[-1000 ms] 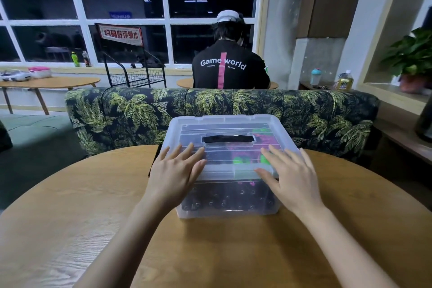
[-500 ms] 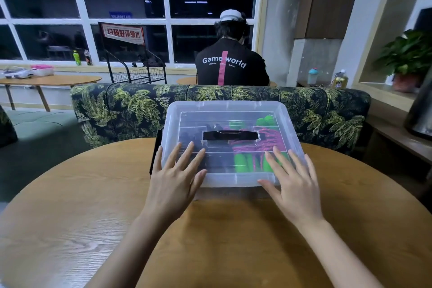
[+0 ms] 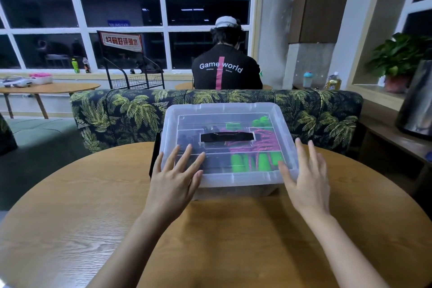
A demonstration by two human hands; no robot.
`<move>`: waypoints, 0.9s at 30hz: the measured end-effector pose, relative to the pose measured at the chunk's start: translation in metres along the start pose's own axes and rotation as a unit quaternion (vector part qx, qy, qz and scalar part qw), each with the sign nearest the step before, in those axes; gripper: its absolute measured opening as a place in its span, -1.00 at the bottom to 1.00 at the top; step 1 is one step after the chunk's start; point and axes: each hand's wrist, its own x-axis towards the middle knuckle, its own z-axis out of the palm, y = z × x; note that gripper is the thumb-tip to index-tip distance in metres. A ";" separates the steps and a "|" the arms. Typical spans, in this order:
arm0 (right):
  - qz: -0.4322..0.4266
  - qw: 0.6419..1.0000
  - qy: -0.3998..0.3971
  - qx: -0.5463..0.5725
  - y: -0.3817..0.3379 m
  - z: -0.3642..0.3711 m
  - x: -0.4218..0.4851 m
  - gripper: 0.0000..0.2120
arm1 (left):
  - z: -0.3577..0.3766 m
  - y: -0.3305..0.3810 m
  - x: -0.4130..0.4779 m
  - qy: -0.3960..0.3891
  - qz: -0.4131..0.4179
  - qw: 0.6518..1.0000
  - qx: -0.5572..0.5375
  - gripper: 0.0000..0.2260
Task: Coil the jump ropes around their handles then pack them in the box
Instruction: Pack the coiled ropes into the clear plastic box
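Round and wood-grained, the surface (image 3: 70, 229) carried a clear plastic box (image 3: 217, 179) near its far edge, in front of a leaf-patterned sofa (image 3: 117, 112). The box's clear lid (image 3: 224, 110) was on, with a black handle (image 3: 226, 137) set in its middle. Through the lid the jump ropes showed inside the box: a coil of pink rope (image 3: 264, 142) with green handles (image 3: 238, 162) on the right, and something dark, too dim to make out, on the left.

The left grip (image 3: 173, 184) lay flat on the lid's near left corner, fingers straight and spread, holding nothing. The right grip (image 3: 306, 184) was at the near right corner, likewise open with spread fingers; whether it pressed the lid or only hovered could not be told.

Behind the sofa a person in a black shirt (image 3: 225, 70) sat facing dark windows, and a potted plant (image 3: 402, 56) stood on the right ledge.
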 end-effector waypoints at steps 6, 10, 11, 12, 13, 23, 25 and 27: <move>0.092 0.974 -0.065 0.196 0.001 0.000 0.002 -0.20 | 0.001 -0.001 0.000 0.002 0.003 1.000 0.001 -0.55; 0.099 0.961 -0.019 0.256 -0.004 0.000 -0.003 -0.24 | 0.002 -0.002 0.001 0.005 0.005 1.000 -0.001 -0.55; 0.088 0.963 0.008 0.253 -0.006 0.000 -0.004 -0.27 | 0.003 -0.002 0.001 0.006 0.005 1.000 -0.001 -0.55; 0.069 0.966 0.035 0.246 -0.007 0.000 -0.006 -0.30 | 0.003 -0.002 0.001 0.009 0.006 1.000 -0.001 -0.55; 0.048 0.968 0.055 0.239 -0.009 0.000 -0.006 -0.32 | 0.003 -0.002 0.001 0.012 0.006 1.000 -0.002 -0.55; -0.043 0.998 -0.005 0.050 -0.005 0.013 -0.005 -0.33 | 0.010 -0.004 0.003 0.032 0.015 0.999 0.003 -0.54; -0.041 0.997 -0.006 0.058 -0.004 0.015 -0.004 -0.31 | 0.009 -0.006 0.004 0.031 0.014 0.999 0.011 -0.52; -0.041 0.997 -0.002 0.066 -0.005 0.015 -0.004 -0.31 | 0.008 -0.008 0.003 0.044 -0.011 0.999 0.003 -0.49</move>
